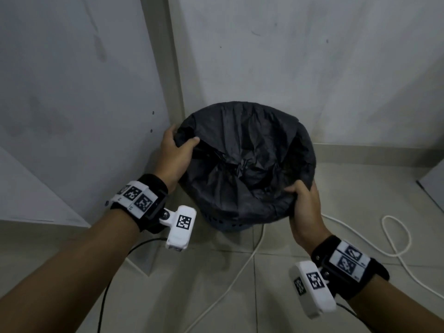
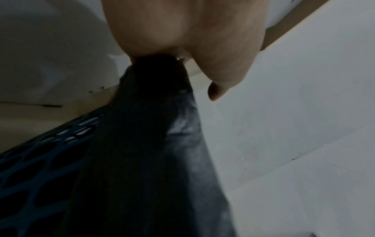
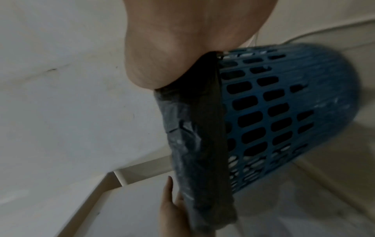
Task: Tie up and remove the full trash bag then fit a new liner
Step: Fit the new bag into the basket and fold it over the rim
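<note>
A black trash bag (image 1: 247,162) lines a round blue perforated bin (image 1: 230,225) that stands on the floor against the wall. The bag's edge is folded out over the rim, and its crumpled inside sags toward the middle. My left hand (image 1: 179,146) grips the folded edge at the bin's far left rim, thumb on top. At the near right rim my right hand (image 1: 301,195) grips the edge the same way. The left wrist view shows the bag (image 2: 146,144) bunched under my palm. The right wrist view shows the bag's fold (image 3: 201,144) hanging over the blue bin (image 3: 284,112).
The bin sits in a corner beside a grey-white wall (image 1: 312,56) and a vertical trim strip (image 1: 163,68). A white cable (image 1: 394,239) loops on the tiled floor to the right, and another runs under the bin. A black cable (image 1: 113,272) trails from my left wrist.
</note>
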